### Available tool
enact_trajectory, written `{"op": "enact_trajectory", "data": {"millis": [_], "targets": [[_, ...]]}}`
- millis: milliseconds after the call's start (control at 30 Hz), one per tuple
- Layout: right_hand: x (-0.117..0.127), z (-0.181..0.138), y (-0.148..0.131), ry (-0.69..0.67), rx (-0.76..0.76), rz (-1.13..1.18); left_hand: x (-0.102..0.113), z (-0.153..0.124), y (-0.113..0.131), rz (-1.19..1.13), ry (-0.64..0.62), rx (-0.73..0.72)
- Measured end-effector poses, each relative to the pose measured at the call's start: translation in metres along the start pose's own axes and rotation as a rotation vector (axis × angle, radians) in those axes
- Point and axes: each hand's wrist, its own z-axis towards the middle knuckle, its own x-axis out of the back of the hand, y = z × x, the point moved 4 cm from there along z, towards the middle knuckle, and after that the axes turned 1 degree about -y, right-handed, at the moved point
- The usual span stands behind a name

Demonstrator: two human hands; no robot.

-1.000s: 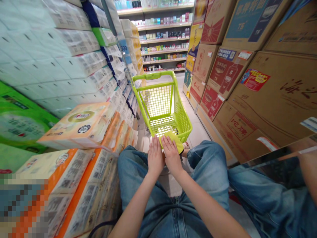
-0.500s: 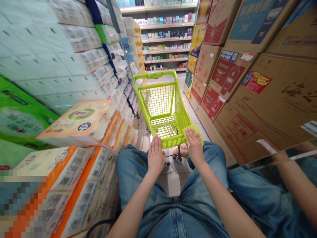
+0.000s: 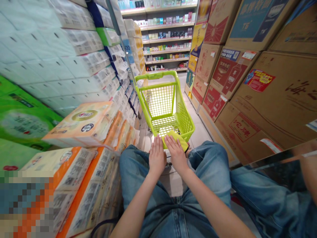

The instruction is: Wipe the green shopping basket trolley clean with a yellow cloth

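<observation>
A lime-green plastic shopping basket cart (image 3: 189,127) stands in front of my knees, with mesh walls and a handle on its far side. My left hand (image 3: 157,155) rests on its near rim with the fingers stretched out flat. Just right of it, my right hand (image 3: 175,152) presses a yellow cloth (image 3: 182,140) against the same rim. Part of the cloth is under the fingers, and the rest spreads to the right. The basket is bare inside. My palms are hidden from view.
Stacked tissue packs (image 3: 84,122) rise close on the left. Cardboard cartons (image 3: 260,99) line the right side, above a reflective panel (image 3: 279,158) that mirrors my legs. Shelves of small boxed goods (image 3: 168,33) stand at the aisle's far end. A grey pole (image 3: 125,46) is left of the cart.
My right hand has slid the yellow cloth leftward along the near rim, from the right corner to beside my left hand. My left hand has hardly moved.
</observation>
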Motion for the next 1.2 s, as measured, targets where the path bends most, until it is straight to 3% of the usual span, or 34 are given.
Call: {"op": "enact_trajectory", "data": {"millis": [100,233,333,400,500,667,800,967,1200], "targets": [[0.013,-0.006,0.029,0.015,0.003,-0.024,0.003,0.001,0.001,-0.015,-0.016,0.001],[0.036,-0.009,0.080,0.093,-0.093,-0.090,0.005,0.002,0.002,-0.046,-0.029,0.000],[0.047,-0.008,0.104,0.133,-0.163,-0.117,0.004,0.002,0.002,-0.050,-0.039,0.006],[0.046,-0.005,0.104,0.138,-0.203,-0.110,0.002,0.002,0.002,-0.053,-0.043,0.014],[0.033,-0.002,0.080,0.122,-0.235,-0.081,0.001,0.002,0.002,-0.052,-0.044,0.022],[0.003,0.009,0.013,0.039,-0.115,0.002,0.001,0.002,0.003,-0.035,-0.013,0.020],[-0.003,0.013,-0.007,-0.001,-0.041,0.026,0.001,0.001,0.002,-0.005,-0.001,0.014],[0.011,0.003,0.026,-0.010,0.030,-0.030,-0.001,0.001,0.002,-0.017,-0.019,0.003],[0.042,-0.006,0.099,0.128,-0.131,-0.118,0.001,0.002,0.003,-0.051,-0.030,0.011]]}}
